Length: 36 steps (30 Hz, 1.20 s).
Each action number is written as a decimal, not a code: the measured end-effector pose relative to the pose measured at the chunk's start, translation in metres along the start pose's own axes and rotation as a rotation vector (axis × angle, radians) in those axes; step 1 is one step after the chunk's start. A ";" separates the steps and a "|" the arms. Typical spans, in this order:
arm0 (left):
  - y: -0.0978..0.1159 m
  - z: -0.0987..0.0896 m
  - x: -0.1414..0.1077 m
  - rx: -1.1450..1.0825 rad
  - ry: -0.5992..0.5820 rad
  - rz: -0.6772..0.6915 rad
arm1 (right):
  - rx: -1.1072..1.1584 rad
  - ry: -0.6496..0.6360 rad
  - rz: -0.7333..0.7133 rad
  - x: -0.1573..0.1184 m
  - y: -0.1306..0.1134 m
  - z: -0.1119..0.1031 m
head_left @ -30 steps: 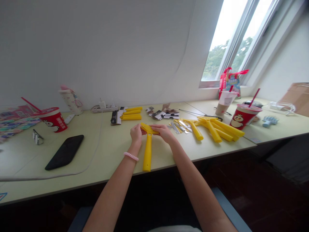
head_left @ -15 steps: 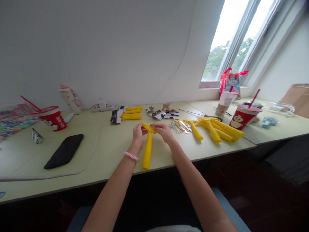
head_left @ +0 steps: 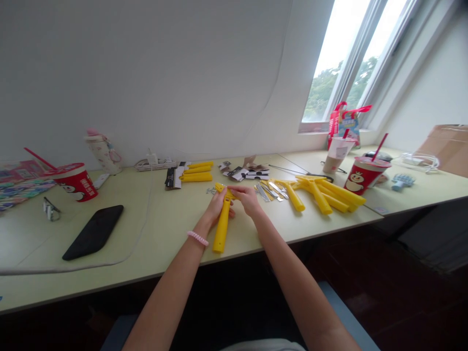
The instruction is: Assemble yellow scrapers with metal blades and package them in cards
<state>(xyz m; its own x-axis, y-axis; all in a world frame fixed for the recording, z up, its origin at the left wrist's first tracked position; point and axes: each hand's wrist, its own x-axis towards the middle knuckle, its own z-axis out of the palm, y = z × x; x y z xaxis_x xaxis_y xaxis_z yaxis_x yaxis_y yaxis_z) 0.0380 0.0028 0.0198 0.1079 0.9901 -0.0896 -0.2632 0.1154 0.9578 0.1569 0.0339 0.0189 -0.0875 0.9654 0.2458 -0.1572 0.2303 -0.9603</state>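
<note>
A yellow plastic scraper [head_left: 221, 229] with a long round handle and a wide T-shaped head is between my hands near the table's front edge. My left hand [head_left: 214, 207] is closed round the neck below the head, some of its fingers showing behind the handle. At the right end of the head, my right hand [head_left: 247, 199] pinches with bent fingers; whether a small part is in them is hidden. Small metal screws [head_left: 211, 190] lie just beyond my left hand. Right of my right hand are flat metal blades [head_left: 271, 191] and several more yellow scrapers [head_left: 319, 196].
Packaged yellow scrapers [head_left: 196, 171] and torn card packaging [head_left: 244, 172] lie toward the wall. A black phone [head_left: 93, 231], glasses [head_left: 51, 209] and a red cup [head_left: 78, 183] are at left. Another red cup [head_left: 361, 175] and a clear cup [head_left: 337, 155] stand at right.
My left hand has shifted from the head's left side to wrap the neck, uncovering the screws behind. My right hand stays at the head's right end. The view has moved slightly.
</note>
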 end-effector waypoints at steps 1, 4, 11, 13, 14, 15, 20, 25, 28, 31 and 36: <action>0.000 0.001 0.000 0.010 -0.027 0.006 | 0.013 -0.005 0.002 0.000 0.000 0.000; 0.001 0.001 0.002 0.032 -0.050 0.069 | 0.049 -0.031 0.021 0.000 -0.001 0.000; -0.004 -0.006 0.013 0.031 -0.099 0.139 | 0.058 -0.054 0.038 -0.002 -0.003 0.000; -0.005 -0.007 0.014 0.026 -0.104 0.136 | 0.070 -0.065 0.056 -0.001 -0.003 -0.001; -0.005 -0.007 0.014 0.025 -0.104 0.132 | 0.075 -0.070 0.065 -0.001 -0.002 -0.001; -0.005 -0.007 0.013 0.025 -0.102 0.127 | 0.079 -0.072 0.072 -0.001 -0.002 -0.001; -0.002 -0.005 0.010 0.030 -0.084 0.111 | 0.100 -0.078 0.096 -0.003 -0.005 0.000; 0.000 -0.004 0.008 0.010 -0.114 0.137 | 0.093 -0.064 0.125 -0.004 -0.009 0.001; 0.000 -0.004 0.008 0.021 -0.107 0.130 | 0.053 -0.040 0.136 -0.005 -0.010 0.000; -0.001 -0.004 0.009 0.038 -0.103 0.137 | 0.003 -0.049 0.171 -0.006 -0.010 -0.002; -0.002 -0.005 0.010 0.024 -0.100 0.154 | 0.049 -0.102 0.164 -0.005 -0.006 -0.002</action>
<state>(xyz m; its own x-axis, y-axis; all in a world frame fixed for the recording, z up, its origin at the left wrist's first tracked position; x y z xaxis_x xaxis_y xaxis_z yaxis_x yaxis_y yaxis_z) 0.0350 0.0126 0.0156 0.1634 0.9829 0.0851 -0.2616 -0.0400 0.9643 0.1605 0.0283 0.0235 -0.2146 0.9715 0.1008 -0.1804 0.0621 -0.9816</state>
